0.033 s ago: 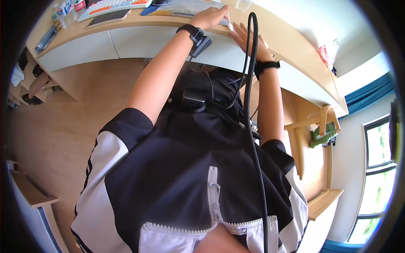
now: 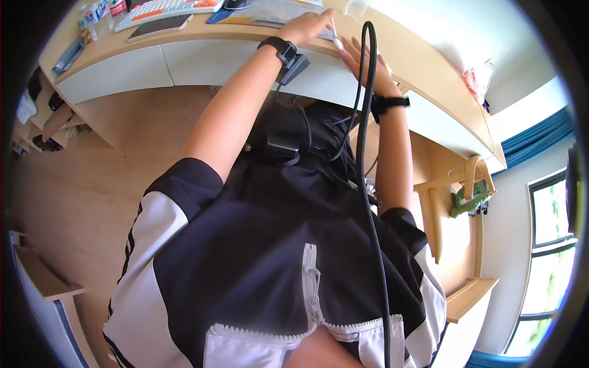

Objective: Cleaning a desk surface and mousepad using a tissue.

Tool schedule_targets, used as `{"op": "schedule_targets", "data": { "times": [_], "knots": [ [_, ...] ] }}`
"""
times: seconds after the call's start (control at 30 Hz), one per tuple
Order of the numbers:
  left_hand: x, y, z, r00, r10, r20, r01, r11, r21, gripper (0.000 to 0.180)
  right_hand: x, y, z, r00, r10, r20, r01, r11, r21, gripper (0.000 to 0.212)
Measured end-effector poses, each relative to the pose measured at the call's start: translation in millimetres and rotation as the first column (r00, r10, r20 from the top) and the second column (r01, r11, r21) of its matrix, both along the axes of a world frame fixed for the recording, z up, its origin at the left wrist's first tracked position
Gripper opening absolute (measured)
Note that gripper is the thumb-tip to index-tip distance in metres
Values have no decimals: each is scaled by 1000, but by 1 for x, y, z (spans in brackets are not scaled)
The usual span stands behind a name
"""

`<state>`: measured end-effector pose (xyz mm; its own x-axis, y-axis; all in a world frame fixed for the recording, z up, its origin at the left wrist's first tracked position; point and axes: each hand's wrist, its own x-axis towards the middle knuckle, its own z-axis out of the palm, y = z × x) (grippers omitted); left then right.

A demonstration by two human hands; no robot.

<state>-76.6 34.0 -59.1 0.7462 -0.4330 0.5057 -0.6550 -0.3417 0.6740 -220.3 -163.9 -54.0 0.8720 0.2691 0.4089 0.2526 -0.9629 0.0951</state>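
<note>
Over the desk's front edge, my left hand [image 2: 305, 27] reaches to the right with its fingers stretched out. My right hand [image 2: 372, 69] lies low beside it, fingers extended and a little apart, palm down. Between the two sets of fingertips is a slim white strip [image 2: 337, 40], slanting; its kind is too small to tell. Neither hand visibly closes round it. Under the left hand's side, a blue-edged printed mat [image 2: 261, 18] covers part of the desk. Both wrists wear black straps, the left one with a small dark box [image 2: 292, 69].
On the wooden desk [image 2: 423, 61] stand a white and orange keyboard [image 2: 165, 8], a phone [image 2: 161, 27], a mouse [image 2: 237, 3] and a clear bottle [image 2: 97, 23]. A thick black cable [image 2: 363, 122] loops up before my right arm. A wooden chair [image 2: 437, 227] is at right.
My right hand has shifted slightly right and toward me, its fingertips a little farther from the left hand. The left hand stays nearly in place.
</note>
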Motion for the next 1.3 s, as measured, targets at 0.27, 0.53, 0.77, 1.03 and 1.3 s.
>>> {"op": "schedule_targets", "data": {
  "times": [0.27, 0.53, 0.77, 1.03, 1.3],
  "knots": [
    [-32, -10, 16, 991, 124, 55, -132, 979, 155, 86, 13, -112, 7, 896, -364, -256, 401, 909, 111, 76],
    [-30, -7, 14, 979, 150, 136, -187, 931, 315, 85, 35, -20, 9, 982, -109, -156, 96, 991, -87, 66],
    [-44, 1, 20, 986, 133, 103, -162, 916, 366, 84, -3, -84, 17, 927, -234, -293, 259, 965, 48, 66],
    [-41, -10, 19, 974, 94, 205, -164, 921, 355, 78, 60, -108, 1, 862, -426, -276, 421, 904, -78, 75],
    [-61, -1, 13, 932, 131, 338, -285, 842, 458, 72, -10, -59, 9, 961, -189, -203, 212, 972, 99, 67]
  ]
}}
